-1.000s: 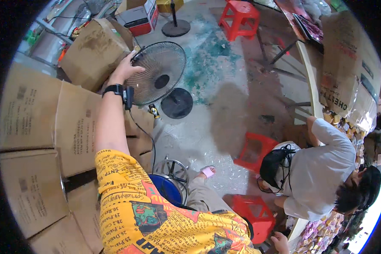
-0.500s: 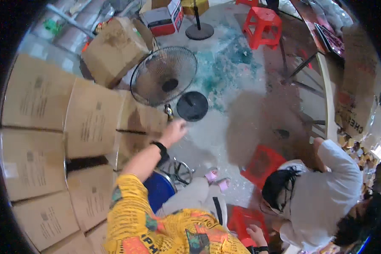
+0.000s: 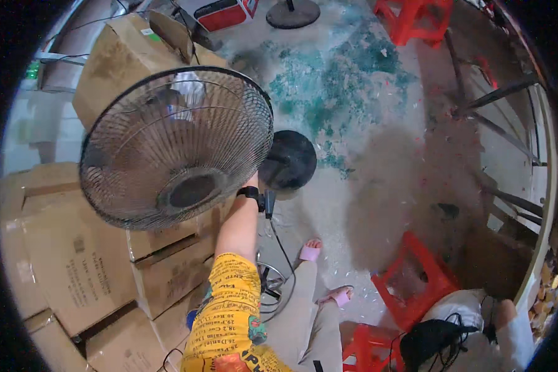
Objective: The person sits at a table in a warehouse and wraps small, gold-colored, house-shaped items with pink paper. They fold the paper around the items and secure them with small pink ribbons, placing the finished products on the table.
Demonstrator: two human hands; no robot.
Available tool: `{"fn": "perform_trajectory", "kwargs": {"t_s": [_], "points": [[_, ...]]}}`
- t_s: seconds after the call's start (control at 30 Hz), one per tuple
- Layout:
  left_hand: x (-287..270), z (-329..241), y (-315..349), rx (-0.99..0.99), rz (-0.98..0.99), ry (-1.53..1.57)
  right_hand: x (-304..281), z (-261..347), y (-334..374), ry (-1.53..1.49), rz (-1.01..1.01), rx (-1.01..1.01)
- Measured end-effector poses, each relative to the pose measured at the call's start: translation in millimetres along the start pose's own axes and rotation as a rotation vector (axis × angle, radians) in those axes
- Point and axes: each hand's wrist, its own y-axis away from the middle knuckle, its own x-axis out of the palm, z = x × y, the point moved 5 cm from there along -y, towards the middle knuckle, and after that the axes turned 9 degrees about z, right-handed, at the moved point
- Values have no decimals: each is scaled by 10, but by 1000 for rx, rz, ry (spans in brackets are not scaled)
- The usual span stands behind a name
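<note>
A large black pedestal fan (image 3: 192,189) fills the left middle, its wire cage tilted up and its round base (image 3: 289,160) on the floor behind. My left arm, in a yellow printed sleeve with a black wristband, reaches up to the cage's lower right edge. Only a sliver of my left hand (image 3: 252,180) shows there, against the fan; the cage hides the fingers, so their grip is unclear. A dark plug-like piece with a black cord (image 3: 276,232) hangs beside the wrist. My right hand is outside the picture.
Cardboard boxes (image 3: 74,260) are stacked at left, with a worn open carton (image 3: 115,68) behind the fan. Red plastic stools (image 3: 409,282) stand at lower right, beside a person in white (image 3: 514,335). Another red stool (image 3: 415,18) and a second round stand base (image 3: 293,13) are farther off.
My view has shifted closer to the fan, which appears larger and turned. My left hand has gone from before the fan to behind its cage edge. My right hand has left the picture.
</note>
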Motion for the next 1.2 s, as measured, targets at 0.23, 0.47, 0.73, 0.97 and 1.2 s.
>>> {"fn": "perform_trajectory", "kwargs": {"t_s": [0.23, 0.47, 0.73, 0.97, 1.2], "points": [[82, 346, -23, 36, 24, -38, 60, 193, -8, -140, 21, 179], [-63, 388, 194, -73, 52, 56, 24, 351, 11, -167, 40, 240], [-5, 313, 425, -119, 71, 131, 58, 352, 60, -212, 43, 248], [100, 125, 592, -134, 115, 178, 94, 198, 180, -288, 47, 275], [65, 275, 734, -183, 103, 177, -136, 74, 213, -442, 281, 297]]}}
